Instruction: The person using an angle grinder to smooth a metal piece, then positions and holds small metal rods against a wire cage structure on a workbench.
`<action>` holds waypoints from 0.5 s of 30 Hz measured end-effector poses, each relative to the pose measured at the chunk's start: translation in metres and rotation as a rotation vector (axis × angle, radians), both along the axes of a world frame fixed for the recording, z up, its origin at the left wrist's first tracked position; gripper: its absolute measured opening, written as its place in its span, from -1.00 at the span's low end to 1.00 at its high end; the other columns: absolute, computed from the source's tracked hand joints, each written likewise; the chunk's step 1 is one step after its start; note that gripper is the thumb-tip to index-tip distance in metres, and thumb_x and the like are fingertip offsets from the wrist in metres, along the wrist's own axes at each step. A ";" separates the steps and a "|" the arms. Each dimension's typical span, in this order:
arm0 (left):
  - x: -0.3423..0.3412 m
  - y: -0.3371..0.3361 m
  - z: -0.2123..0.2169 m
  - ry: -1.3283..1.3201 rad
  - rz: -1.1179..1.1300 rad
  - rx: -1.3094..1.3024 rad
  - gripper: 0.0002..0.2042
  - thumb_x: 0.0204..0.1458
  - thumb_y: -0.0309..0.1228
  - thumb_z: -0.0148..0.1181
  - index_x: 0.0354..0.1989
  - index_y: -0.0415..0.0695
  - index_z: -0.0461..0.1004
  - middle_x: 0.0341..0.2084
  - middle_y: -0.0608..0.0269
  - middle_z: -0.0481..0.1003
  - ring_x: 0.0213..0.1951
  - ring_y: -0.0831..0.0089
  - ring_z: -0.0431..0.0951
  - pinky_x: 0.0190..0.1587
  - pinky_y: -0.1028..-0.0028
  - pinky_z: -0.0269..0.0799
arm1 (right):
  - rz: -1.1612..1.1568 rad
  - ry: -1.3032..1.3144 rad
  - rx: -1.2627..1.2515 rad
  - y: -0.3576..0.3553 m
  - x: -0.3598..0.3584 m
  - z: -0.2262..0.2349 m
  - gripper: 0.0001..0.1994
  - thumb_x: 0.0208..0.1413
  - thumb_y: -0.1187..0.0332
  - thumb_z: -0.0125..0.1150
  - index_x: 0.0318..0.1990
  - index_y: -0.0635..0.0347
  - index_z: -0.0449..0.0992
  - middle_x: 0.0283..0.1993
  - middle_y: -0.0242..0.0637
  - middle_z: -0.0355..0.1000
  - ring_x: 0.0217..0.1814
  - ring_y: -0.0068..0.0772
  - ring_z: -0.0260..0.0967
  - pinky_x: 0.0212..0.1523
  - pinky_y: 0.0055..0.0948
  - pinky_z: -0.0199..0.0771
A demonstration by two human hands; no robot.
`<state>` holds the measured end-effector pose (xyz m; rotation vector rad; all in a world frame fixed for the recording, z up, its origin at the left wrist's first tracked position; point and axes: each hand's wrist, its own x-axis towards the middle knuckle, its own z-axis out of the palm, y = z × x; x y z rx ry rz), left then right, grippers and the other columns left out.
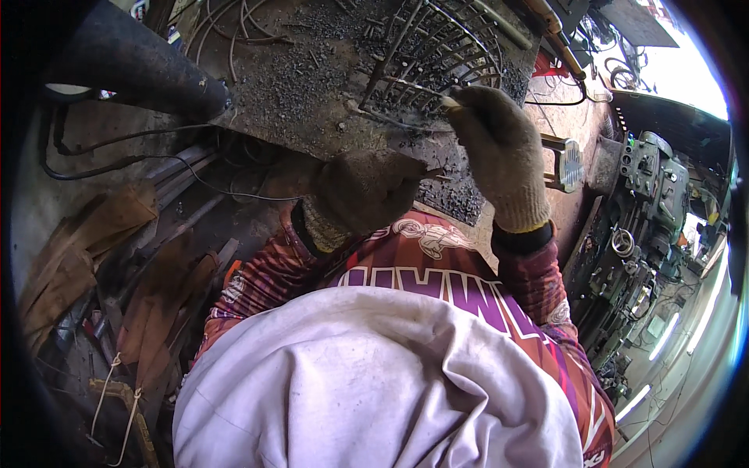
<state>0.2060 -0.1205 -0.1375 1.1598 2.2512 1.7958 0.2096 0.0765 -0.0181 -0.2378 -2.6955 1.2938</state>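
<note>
My left hand [365, 187], in a dark, dirty work glove, is closed over the near edge of a metal worktable [269, 117]. A thin dark tip [434, 173] sticks out past its fingers on the right; what the fist holds is mostly hidden. My right hand [503, 152], in a lighter knit glove, is raised to the right, its fingers bent together beside a round cage of metal bars [392, 58]. Whatever the right fingers pinch, if anything, is hard to make out. The cage lies on the table among dark metal crumbs.
A thick dark pipe [140, 66] juts in from the upper left. A cable [183, 162] runs below it toward my left arm. Brown leather pieces [94, 234] and metal bars lie lower left. A lathe-like machine [651, 187] stands at right.
</note>
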 end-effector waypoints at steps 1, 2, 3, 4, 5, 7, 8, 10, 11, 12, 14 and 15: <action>0.005 -0.001 -0.012 0.039 0.038 -0.063 -0.84 0.20 -0.38 0.36 -0.08 -0.08 0.68 -0.35 0.06 0.64 -0.42 0.22 0.67 -0.37 0.31 0.62 | -0.060 -0.036 -0.065 0.007 0.005 -0.001 -0.79 0.32 0.31 0.36 -0.05 0.28 0.67 -0.27 -0.15 0.66 -0.23 -0.40 0.62 -0.17 -0.35 0.60; 0.010 -0.002 -0.024 0.079 0.073 -0.126 -0.81 0.21 -0.30 0.37 -0.05 -0.02 0.69 -0.29 0.05 0.63 -0.38 0.19 0.66 -0.35 0.26 0.63 | -0.122 -0.072 -0.131 0.012 0.009 -0.003 -0.79 0.32 0.34 0.38 -0.04 0.30 0.66 -0.26 -0.22 0.65 -0.21 -0.51 0.59 -0.16 -0.41 0.57; 0.014 -0.003 -0.034 0.119 0.106 -0.185 -0.78 0.21 -0.22 0.39 -0.02 0.04 0.69 -0.23 0.05 0.62 -0.34 0.17 0.65 -0.33 0.22 0.64 | -0.152 -0.036 -0.150 0.014 0.012 -0.006 -0.80 0.33 0.36 0.37 -0.04 0.31 0.65 -0.21 -0.26 0.65 -0.17 -0.57 0.55 -0.14 -0.47 0.57; 0.017 -0.003 -0.043 0.159 0.138 -0.244 -0.74 0.21 -0.14 0.41 0.01 0.10 0.70 -0.17 0.04 0.61 -0.31 0.14 0.64 -0.31 0.18 0.66 | -0.160 -0.035 -0.149 0.016 0.015 -0.008 -0.80 0.33 0.36 0.37 -0.04 0.31 0.65 -0.21 -0.26 0.65 -0.17 -0.57 0.55 -0.14 -0.47 0.57; 0.018 -0.003 -0.044 0.181 0.150 -0.275 -0.72 0.21 -0.10 0.41 0.02 0.13 0.70 -0.14 0.04 0.60 -0.29 0.12 0.63 -0.31 0.16 0.66 | -0.190 -0.043 -0.237 0.017 0.019 -0.011 -0.80 0.32 0.37 0.37 -0.03 0.32 0.65 -0.20 -0.25 0.65 -0.17 -0.57 0.55 -0.13 -0.49 0.57; 0.019 -0.004 -0.041 0.378 0.224 -0.356 -0.72 0.22 -0.06 0.41 0.02 0.15 0.71 -0.08 0.06 0.59 -0.25 0.10 0.63 -0.29 0.14 0.68 | -0.226 -0.049 -0.327 0.018 0.022 -0.014 -0.80 0.32 0.38 0.37 -0.03 0.33 0.65 -0.20 -0.24 0.65 -0.17 -0.57 0.55 -0.12 -0.51 0.57; 0.017 -0.005 -0.034 0.468 0.242 -0.380 -0.72 0.23 -0.07 0.41 0.02 0.15 0.71 -0.07 0.07 0.59 -0.24 0.10 0.63 -0.29 0.14 0.68 | -0.220 -0.009 -0.278 0.015 0.023 -0.017 -0.79 0.31 0.38 0.38 -0.03 0.34 0.65 -0.20 -0.22 0.66 -0.17 -0.54 0.58 -0.12 -0.49 0.59; 0.007 -0.007 -0.014 0.510 0.193 -0.398 -0.74 0.23 -0.07 0.40 0.00 0.14 0.72 -0.05 0.08 0.58 -0.22 0.10 0.63 -0.29 0.14 0.68 | -0.227 0.033 -0.231 0.013 0.021 -0.020 -0.79 0.30 0.38 0.38 -0.03 0.34 0.66 -0.20 -0.20 0.67 -0.17 -0.50 0.61 -0.12 -0.48 0.61; 0.006 -0.007 -0.014 0.486 0.158 -0.398 -0.74 0.23 -0.08 0.40 0.00 0.13 0.72 -0.05 0.09 0.58 -0.22 0.10 0.63 -0.28 0.15 0.68 | -0.193 0.052 -0.153 0.012 0.018 -0.020 -0.79 0.29 0.38 0.39 -0.04 0.33 0.66 -0.20 -0.17 0.68 -0.17 -0.46 0.64 -0.13 -0.45 0.62; 0.005 -0.008 -0.014 0.462 0.123 -0.398 -0.74 0.23 -0.08 0.39 -0.01 0.13 0.72 -0.05 0.09 0.58 -0.22 0.10 0.63 -0.28 0.15 0.68 | -0.158 0.071 -0.075 0.010 0.015 -0.018 -0.79 0.27 0.39 0.40 -0.05 0.33 0.67 -0.21 -0.14 0.69 -0.17 -0.42 0.67 -0.13 -0.42 0.64; 0.007 -0.006 -0.022 0.692 0.217 -0.399 -0.77 0.22 -0.16 0.42 -0.02 0.09 0.72 -0.09 0.16 0.61 -0.24 0.17 0.64 -0.28 0.18 0.68 | -0.140 0.080 0.038 0.007 0.010 -0.013 -0.80 0.25 0.37 0.40 -0.07 0.29 0.69 -0.21 -0.09 0.70 -0.17 -0.31 0.71 -0.14 -0.36 0.67; 0.005 -0.005 -0.017 0.769 0.250 -0.397 -0.78 0.21 -0.18 0.43 -0.03 0.08 0.72 -0.10 0.18 0.61 -0.24 0.19 0.64 -0.28 0.19 0.68 | -0.117 0.094 0.064 0.007 0.008 -0.015 -0.79 0.24 0.35 0.40 -0.07 0.27 0.70 -0.21 -0.07 0.69 -0.18 -0.23 0.71 -0.14 -0.33 0.67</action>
